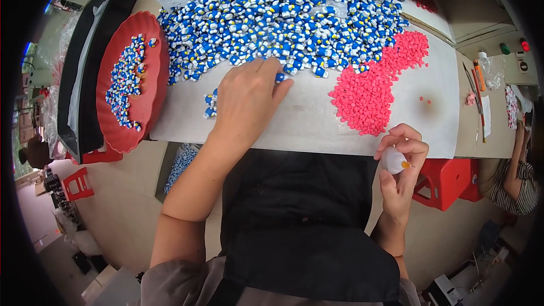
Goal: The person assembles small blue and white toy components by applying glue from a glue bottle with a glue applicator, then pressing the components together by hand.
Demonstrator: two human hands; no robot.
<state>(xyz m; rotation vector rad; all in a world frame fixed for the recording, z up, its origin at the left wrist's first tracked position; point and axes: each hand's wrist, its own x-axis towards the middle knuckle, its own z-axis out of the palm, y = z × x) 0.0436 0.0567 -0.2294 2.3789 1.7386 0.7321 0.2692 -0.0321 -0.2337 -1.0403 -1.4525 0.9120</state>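
Observation:
My left hand (249, 93) reaches palm down to the near edge of a big heap of small blue and white figures with yellow spots (272, 17). Its thumb stands apart from the index finger, and one blue figure (279, 77) shows in the gap; the other fingertips are partly hidden. By the table's front edge my right hand (405, 158) is closed round a small white squeeze bottle (392, 160) with an orange-yellow tip. Beyond that hand lies a pile of small pink-red pieces (362, 102) on white paper (306, 113).
On the left, a red scalloped tray (152, 88) holds more blue and white figures, beside a black tray (85, 51). Brushes and tools (479, 96) lie at the right. A red stool (447, 178) stands below the table; another person (515, 184) sits at far right.

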